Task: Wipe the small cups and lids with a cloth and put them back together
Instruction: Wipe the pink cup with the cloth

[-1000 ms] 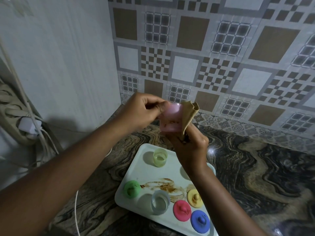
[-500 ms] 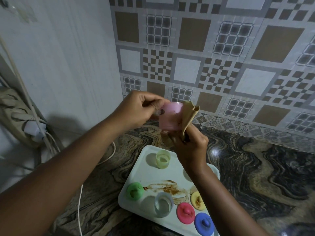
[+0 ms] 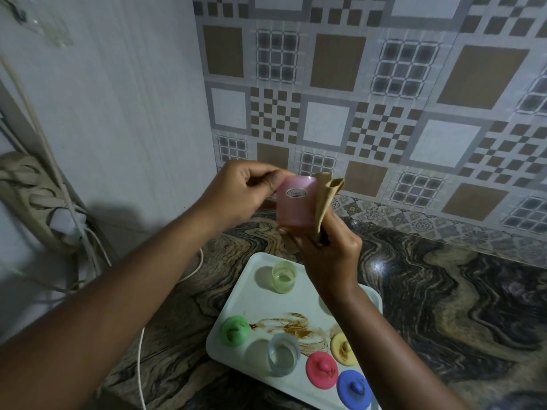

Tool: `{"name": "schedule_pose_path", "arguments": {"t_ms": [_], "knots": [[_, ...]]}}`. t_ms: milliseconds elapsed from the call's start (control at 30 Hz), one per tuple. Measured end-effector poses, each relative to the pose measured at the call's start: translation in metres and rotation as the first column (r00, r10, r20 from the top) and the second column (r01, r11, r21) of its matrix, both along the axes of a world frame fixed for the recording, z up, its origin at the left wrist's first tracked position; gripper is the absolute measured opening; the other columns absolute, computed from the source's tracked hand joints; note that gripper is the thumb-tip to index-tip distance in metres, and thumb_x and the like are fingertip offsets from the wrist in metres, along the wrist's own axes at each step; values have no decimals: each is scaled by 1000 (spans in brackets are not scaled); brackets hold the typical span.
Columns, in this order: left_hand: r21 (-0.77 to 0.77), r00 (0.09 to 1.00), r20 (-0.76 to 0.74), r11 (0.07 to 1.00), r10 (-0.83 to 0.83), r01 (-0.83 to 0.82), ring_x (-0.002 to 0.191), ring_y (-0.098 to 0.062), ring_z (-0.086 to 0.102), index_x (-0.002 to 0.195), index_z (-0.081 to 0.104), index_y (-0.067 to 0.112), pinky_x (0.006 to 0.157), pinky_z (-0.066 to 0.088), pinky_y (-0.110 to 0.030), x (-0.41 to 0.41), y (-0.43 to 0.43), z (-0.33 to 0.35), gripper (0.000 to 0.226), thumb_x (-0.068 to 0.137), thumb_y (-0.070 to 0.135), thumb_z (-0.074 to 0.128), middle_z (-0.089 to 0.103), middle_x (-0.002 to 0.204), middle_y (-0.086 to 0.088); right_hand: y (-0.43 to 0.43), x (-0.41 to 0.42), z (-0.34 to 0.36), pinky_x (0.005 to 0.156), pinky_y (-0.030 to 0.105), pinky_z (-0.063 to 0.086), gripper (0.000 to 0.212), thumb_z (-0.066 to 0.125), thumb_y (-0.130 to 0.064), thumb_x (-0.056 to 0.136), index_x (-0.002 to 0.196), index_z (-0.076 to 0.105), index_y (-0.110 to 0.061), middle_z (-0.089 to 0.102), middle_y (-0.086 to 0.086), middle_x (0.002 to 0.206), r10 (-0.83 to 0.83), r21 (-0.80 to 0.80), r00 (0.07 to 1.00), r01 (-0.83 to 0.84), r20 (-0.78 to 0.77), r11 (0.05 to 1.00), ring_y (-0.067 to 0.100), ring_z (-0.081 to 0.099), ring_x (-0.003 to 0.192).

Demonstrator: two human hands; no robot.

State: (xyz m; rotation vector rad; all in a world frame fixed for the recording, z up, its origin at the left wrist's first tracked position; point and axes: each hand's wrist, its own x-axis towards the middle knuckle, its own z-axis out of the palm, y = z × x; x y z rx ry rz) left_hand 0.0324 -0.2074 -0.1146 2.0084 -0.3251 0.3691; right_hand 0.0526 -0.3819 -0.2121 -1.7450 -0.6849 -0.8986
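1. The pink cup (image 3: 294,202) bears a small oval sticker (image 3: 297,193) with a line of cursive script. It is too small to read for certain.
2. The pink cup is held in the air above the far end of the tray (image 3: 254,303).
3. The left hand (image 3: 242,193) pinches the cup's upper left edge, with its fingers curled.
4. The right hand (image 3: 328,255) grips a tan cloth (image 3: 324,208) in curled fingers. The cloth lies against the cup's right side, and the thumb touches the cup's lower edge.
5. On the tray stand a green cup (image 3: 283,276) and a clear cup (image 3: 283,358), both without lids.
6. Four lids lie there too: green lid (image 3: 235,330), yellow lid (image 3: 343,349), pink lid (image 3: 322,370) and blue lid (image 3: 354,389). A brown smear (image 3: 296,325) runs between them.
7. The right forearm hides the tray's right side.
8. The tray sits on a marbled counter (image 3: 444,291). A power strip (image 3: 32,199) hangs at left, and a white cable (image 3: 140,365) runs across the counter.
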Motion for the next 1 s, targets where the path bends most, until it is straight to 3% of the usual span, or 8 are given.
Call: {"name": "schedule_pose_path", "arguments": {"t_ms": [100,233,333,433,500,600,833,1000], "knots": [[-73,997,-59,997,-43,39,102,-13,69,105,74,19,93,55,-32,4,10,2,19,91,9,64,76,101,5,-2,1,-1,69,7,37,45,88,-22,76,100,72,13,58,-3,76,0,31,1000,0,-16,1000,-10,47,69],[-108,999,-22,994,-30,27,93,-8,70,97,74,17,85,56,-26,5,2,4,17,88,4,67,76,90,9,-2,1,0,68,4,35,24,87,-8,76,86,73,9,54,-19,86,21,40,1000,-21,11,999,-12,48,70],[-2,999,53,1000,1,-1,92,-9,70,101,74,15,83,59,-28,4,-3,9,15,87,10,70,75,94,8,1,-1,3,74,7,43,26,83,-10,82,93,74,12,66,-4,93,16,34,998,-18,62,999,-12,57,86],[102,992,122,994,17,-29,90,-4,69,102,76,17,81,58,-26,-3,-13,8,20,85,26,73,75,95,9,0,2,1,75,18,54,34,87,-4,77,104,73,11,74,13,103,16,5,998,-16,68,1000,6,68,92],[117,991,131,992,36,-52,92,-1,67,105,76,18,81,58,-24,-3,-13,8,20,88,26,70,74,98,10,-3,4,-1,69,11,45,28,88,-4,76,98,74,8,71,-3,92,16,5,999,-16,36,1000,-10,58,82],[55,1000,23,999,-3,1,97,-6,69,109,74,21,82,59,-26,2,1,11,20,92,14,65,75,103,8,-6,4,1,64,5,33,24,83,-16,80,88,73,5,49,-29,80,25,44,1000,-24,-2,999,-11,45,64],[68,997,81,998,-3,-2,87,-6,70,98,76,22,76,57,-22,5,-2,18,13,86,17,73,75,90,12,0,0,12,59,10,35,25,77,-21,83,82,74,4,53,-15,75,63,38,998,-63,22,997,-3,46,61],[81,980,194,995,35,-51,99,1,66,112,73,16,82,53,-13,0,-11,16,23,93,25,64,73,105,10,-3,4,14,53,19,35,17,81,-13,81,79,72,2,50,-13,70,10,35,999,-11,32,999,11,41,56]]}}
